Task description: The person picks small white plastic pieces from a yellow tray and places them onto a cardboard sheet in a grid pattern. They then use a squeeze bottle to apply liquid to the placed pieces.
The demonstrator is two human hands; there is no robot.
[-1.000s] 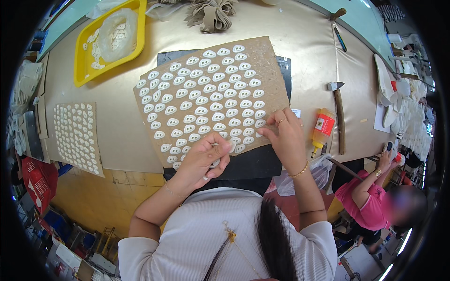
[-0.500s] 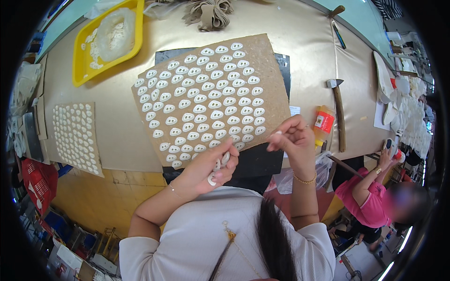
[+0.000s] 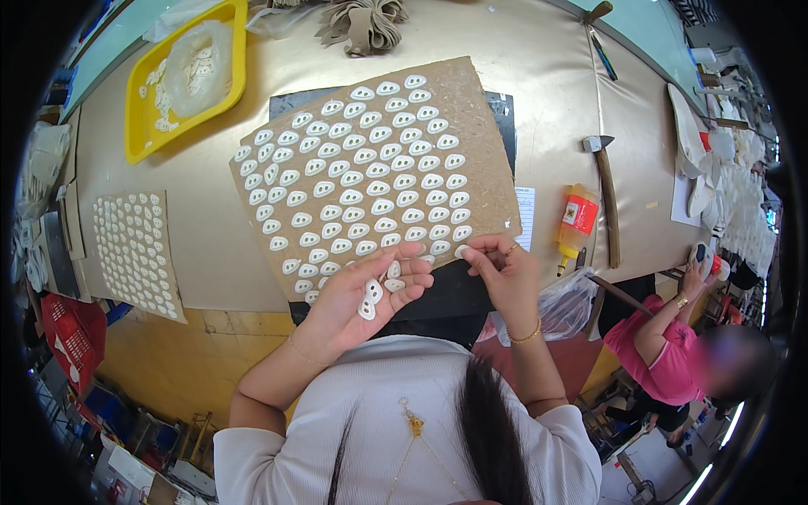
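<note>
A brown board (image 3: 484, 189) lies tilted before me, covered with rows of small white rounded-triangle pieces (image 3: 382, 206), each with two dark holes. Palm up at the board's near edge, my left hand (image 3: 337, 311) cups several loose white pieces (image 3: 371, 291) of the same kind. My right hand (image 3: 509, 278) pinches one white piece (image 3: 461, 252) between thumb and forefinger at the board's lower right corner. Whether that piece touches the board I cannot tell.
A yellow tray (image 3: 240, 63) holds a plastic bag and loose pieces. Another filled board (image 3: 172, 282) lies left. On the right are a glue bottle (image 3: 579, 220), a hammer (image 3: 608, 194) and a paper sheet (image 3: 525, 210). A person in pink (image 3: 652, 337) works at far right.
My right hand has come down and left, bringing a white piece to the board's corner. My left hand has opened out, showing more of the pieces in its palm.
</note>
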